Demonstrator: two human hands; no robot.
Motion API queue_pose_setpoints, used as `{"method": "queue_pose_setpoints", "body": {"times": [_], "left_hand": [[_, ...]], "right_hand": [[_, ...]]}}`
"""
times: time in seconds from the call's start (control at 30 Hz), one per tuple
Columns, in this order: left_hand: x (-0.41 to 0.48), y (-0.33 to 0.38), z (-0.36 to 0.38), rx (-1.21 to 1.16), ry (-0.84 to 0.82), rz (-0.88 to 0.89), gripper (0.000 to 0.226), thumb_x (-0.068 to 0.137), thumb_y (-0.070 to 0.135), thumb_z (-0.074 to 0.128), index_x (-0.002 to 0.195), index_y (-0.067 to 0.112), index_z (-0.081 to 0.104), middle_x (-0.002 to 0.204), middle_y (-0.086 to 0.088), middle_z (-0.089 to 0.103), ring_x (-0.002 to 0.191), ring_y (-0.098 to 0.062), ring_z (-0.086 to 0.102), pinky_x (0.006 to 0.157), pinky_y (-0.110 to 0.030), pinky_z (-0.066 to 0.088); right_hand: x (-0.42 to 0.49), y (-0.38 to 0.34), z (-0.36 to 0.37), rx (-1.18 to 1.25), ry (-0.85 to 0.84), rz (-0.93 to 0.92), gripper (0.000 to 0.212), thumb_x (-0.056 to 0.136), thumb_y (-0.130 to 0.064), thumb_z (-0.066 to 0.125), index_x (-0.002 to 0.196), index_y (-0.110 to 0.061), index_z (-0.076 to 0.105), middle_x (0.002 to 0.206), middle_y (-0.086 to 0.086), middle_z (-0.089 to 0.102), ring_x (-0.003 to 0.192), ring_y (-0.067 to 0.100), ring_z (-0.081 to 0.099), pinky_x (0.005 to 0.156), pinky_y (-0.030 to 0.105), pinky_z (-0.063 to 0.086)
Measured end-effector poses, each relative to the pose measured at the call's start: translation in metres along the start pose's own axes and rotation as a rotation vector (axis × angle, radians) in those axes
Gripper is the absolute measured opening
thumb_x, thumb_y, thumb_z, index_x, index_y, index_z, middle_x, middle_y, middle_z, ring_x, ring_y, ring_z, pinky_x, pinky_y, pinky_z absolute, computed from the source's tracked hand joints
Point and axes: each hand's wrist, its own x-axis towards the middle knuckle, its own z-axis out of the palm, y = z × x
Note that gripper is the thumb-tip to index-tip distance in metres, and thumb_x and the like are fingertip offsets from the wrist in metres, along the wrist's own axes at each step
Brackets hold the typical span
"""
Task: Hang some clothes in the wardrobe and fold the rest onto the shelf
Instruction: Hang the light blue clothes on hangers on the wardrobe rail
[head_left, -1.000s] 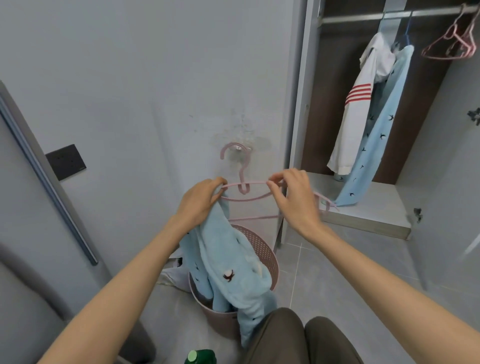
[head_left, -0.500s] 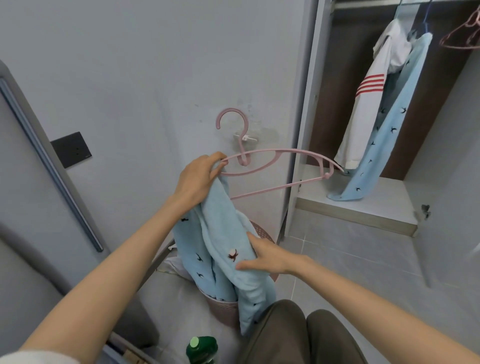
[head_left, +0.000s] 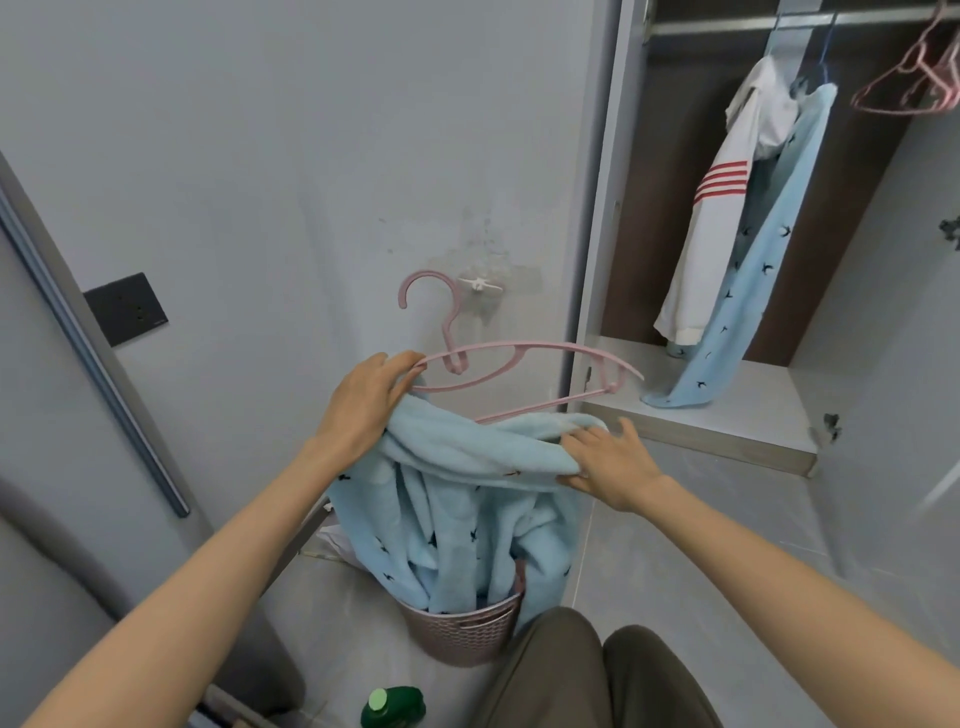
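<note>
Above the basket, the left hand has its grip closed round one end of the pink hanger together with the top of the blue garment. Up and right of the basket, the right hand has its grip pinched on a fold of that garment, whose lower part hangs into the basket. Farther up and right of the basket, a white top hangs in the wardrobe.

Pale grey wall fills 10 to 12 o'clock, carrying a black socket plate at 9 and a small white hook near centre. Grey floor tiles lie at 4; the brown-backed wardrobe stands open at 2.
</note>
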Motion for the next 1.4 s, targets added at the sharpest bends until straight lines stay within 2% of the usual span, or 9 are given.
{"method": "queue_pose_setpoints", "body": {"times": [0.23, 0.37, 0.5, 0.63, 0.77, 0.87, 1.0, 1.17, 1.4], "left_hand": [[-0.015, -0.018, 0.010, 0.102, -0.024, 0.022, 0.030, 0.099, 0.034, 0.041, 0.124, 0.026, 0.053, 0.095, -0.008, 0.055, 0.085, -0.027, 0.054, 0.071, -0.041, 0.048], [-0.014, -0.020, 0.010, 0.032, -0.030, -0.062, 0.046, 0.083, 0.053, 0.025, 0.116, 0.033, 0.050, 0.094, 0.003, 0.053, 0.084, -0.021, 0.050, 0.068, -0.033, 0.043], [-0.012, -0.020, 0.011, 0.096, -0.029, 0.004, 0.040, 0.083, 0.050, 0.025, 0.116, 0.037, 0.045, 0.095, 0.003, 0.053, 0.084, -0.021, 0.051, 0.071, -0.037, 0.047], [-0.007, -0.023, 0.007, 0.110, -0.055, 0.021, 0.036, 0.086, 0.046, 0.029, 0.117, 0.037, 0.044, 0.094, 0.002, 0.054, 0.082, -0.022, 0.051, 0.070, -0.036, 0.047], [-0.008, -0.027, 0.011, 0.108, -0.062, -0.015, 0.027, 0.096, 0.041, 0.031, 0.111, 0.029, 0.049, 0.084, 0.000, 0.055, 0.075, -0.023, 0.052, 0.067, -0.037, 0.046], [-0.010, -0.026, 0.015, -0.031, -0.035, -0.083, 0.026, 0.101, 0.035, 0.032, 0.100, 0.022, 0.053, 0.081, -0.005, 0.060, 0.076, -0.025, 0.055, 0.070, -0.040, 0.046], [-0.015, -0.029, 0.013, -0.138, -0.025, -0.090, 0.026, 0.101, 0.030, 0.035, 0.104, 0.018, 0.058, 0.088, -0.004, 0.063, 0.083, -0.023, 0.057, 0.077, -0.038, 0.045], [-0.025, -0.034, 0.017, -0.150, -0.062, -0.012, 0.026, 0.102, 0.028, 0.038, 0.108, 0.018, 0.061, 0.090, -0.003, 0.064, 0.085, -0.020, 0.058, 0.080, -0.039, 0.047], [-0.021, -0.046, 0.016, -0.007, -0.164, 0.067, 0.021, 0.101, 0.036, 0.034, 0.090, 0.028, 0.050, 0.075, 0.004, 0.055, 0.071, -0.015, 0.053, 0.067, -0.038, 0.046]], "right_hand": [[-0.015, 0.033, -0.015, -0.001, 0.113, -0.012, 0.046, 0.096, -0.041, 0.046, 0.138, -0.024, 0.037, 0.151, -0.004, 0.035, 0.142, 0.012, 0.025, 0.116, 0.052, 0.005], [-0.016, 0.040, -0.029, -0.004, 0.165, -0.035, 0.032, 0.096, -0.035, 0.048, 0.127, -0.027, 0.048, 0.138, -0.009, 0.050, 0.134, 0.008, 0.039, 0.118, 0.049, -0.003], [-0.019, 0.044, -0.033, 0.005, 0.226, -0.050, 0.023, 0.095, -0.029, 0.051, 0.118, -0.027, 0.055, 0.128, -0.010, 0.057, 0.128, 0.007, 0.045, 0.119, 0.048, -0.005], [-0.022, 0.048, -0.036, -0.024, 0.287, -0.123, 0.017, 0.090, -0.030, 0.057, 0.106, -0.025, 0.061, 0.115, -0.010, 0.064, 0.116, 0.010, 0.054, 0.117, 0.039, 0.012], [-0.026, 0.048, -0.039, 0.138, 0.365, -0.071, 0.010, 0.081, -0.022, 0.069, 0.090, -0.018, 0.070, 0.088, -0.002, 0.071, 0.087, 0.022, 0.063, 0.095, 0.023, 0.029], [-0.030, 0.042, -0.035, 0.128, 0.519, -0.079, 0.013, 0.067, -0.008, 0.080, 0.076, -0.015, 0.071, 0.077, -0.002, 0.071, 0.074, 0.020, 0.065, 0.097, 0.031, 0.035], [-0.036, 0.039, -0.032, 0.054, 0.655, -0.078, 0.023, 0.055, -0.011, 0.089, 0.071, -0.016, 0.074, 0.085, -0.002, 0.069, 0.078, 0.027, 0.063, 0.083, 0.036, 0.033], [-0.044, 0.044, -0.030, -0.055, 0.676, 0.016, 0.024, 0.056, -0.018, 0.091, 0.073, -0.022, 0.074, 0.079, -0.007, 0.069, 0.068, 0.024, 0.058, 0.078, 0.037, 0.029], [-0.049, 0.049, -0.024, -0.003, 0.632, 0.102, 0.027, 0.054, -0.024, 0.092, 0.074, -0.027, 0.074, 0.068, -0.005, 0.064, 0.064, 0.024, 0.056, 0.067, 0.044, 0.045]]}}
